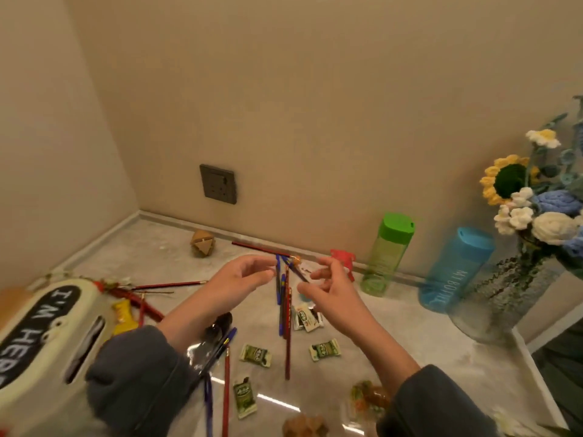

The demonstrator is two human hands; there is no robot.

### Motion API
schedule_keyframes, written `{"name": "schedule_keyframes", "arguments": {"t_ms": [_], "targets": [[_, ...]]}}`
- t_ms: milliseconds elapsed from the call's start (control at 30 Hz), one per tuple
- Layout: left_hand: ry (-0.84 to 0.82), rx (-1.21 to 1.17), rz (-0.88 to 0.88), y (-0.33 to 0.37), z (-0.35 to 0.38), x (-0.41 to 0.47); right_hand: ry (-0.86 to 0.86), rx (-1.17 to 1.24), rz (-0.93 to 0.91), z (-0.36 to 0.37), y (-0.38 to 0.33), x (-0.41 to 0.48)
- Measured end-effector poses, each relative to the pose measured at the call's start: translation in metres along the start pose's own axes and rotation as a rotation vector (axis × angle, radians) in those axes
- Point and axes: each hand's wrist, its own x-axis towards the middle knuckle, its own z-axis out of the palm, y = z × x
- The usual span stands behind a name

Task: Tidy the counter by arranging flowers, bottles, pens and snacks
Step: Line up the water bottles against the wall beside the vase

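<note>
Nearest, under the wrists, green snack packets [254, 354] and some loose pens [217, 351] lay scattered on the counter [410, 329], so the tidying looked barely half done. Between the hands hung a bunch of pens [281, 298]. The left hand [243, 275] pinched its top, and the right hand [331, 288] pinched a slanted pen at the same end. Beyond the right hand, a green bottle [389, 253], a blue bottle [454, 269] and the flowers [520, 197] already stood grouped.

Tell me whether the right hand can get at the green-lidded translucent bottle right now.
Probably yes: the right hand hangs close beside the green-lidded translucent bottle with nothing tall between, though it pinches a dark pen.
</note>
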Motion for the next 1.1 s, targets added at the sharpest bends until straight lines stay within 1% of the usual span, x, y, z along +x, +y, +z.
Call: {"name": "schedule_keyframes", "arguments": {"t_ms": [67, 133, 233, 333, 467, 567, 700, 800, 867, 933, 1000, 1100], "targets": [[0.047, 0.043, -0.063, -0.016, -0.019, -0.019, -0.122, -0.046, 0.028, 0.028, -0.004, -0.004], [0.086, 0.088, -0.107, -0.035, -0.038, -0.036, -0.202, -0.079, 0.044, 0.054, -0.007, -0.01], [0.108, 0.144, -0.157, -0.064, -0.067, -0.059, -0.271, -0.089, 0.091, 0.093, -0.011, -0.019], [0.104, 0.153, -0.238, -0.087, -0.084, -0.072, -0.286, -0.092, 0.174, 0.119, -0.011, -0.025], [0.032, 0.13, -0.32, -0.112, -0.101, -0.084, -0.244, -0.082, 0.289, 0.155, -0.011, -0.038], [-0.023, 0.12, -0.356, -0.124, -0.099, -0.09, -0.212, -0.104, 0.353, 0.172, -0.007, -0.045], [-0.098, 0.144, -0.319, -0.137, -0.09, -0.092, -0.17, -0.075, 0.424, 0.191, -0.006, -0.055], [-0.071, 0.138, -0.26, -0.141, -0.086, -0.092, -0.114, -0.058, 0.363, 0.2, -0.005, -0.062], [-0.045, 0.076, -0.228, -0.142, -0.086, -0.091, -0.06, -0.074, 0.301, 0.204, -0.006, -0.066], [-0.016, 0.011, -0.211, -0.139, -0.086, -0.09, 0.009, -0.018, 0.27, 0.205, -0.01, -0.07], [-0.017, -0.038, -0.195, -0.132, -0.087, -0.09, 0.102, 0.065, 0.23, 0.204, -0.015, -0.077], [-0.036, -0.12, -0.147, -0.117, -0.084, -0.089, 0.216, 0.126, 0.156, 0.192, -0.024, -0.084]]}}
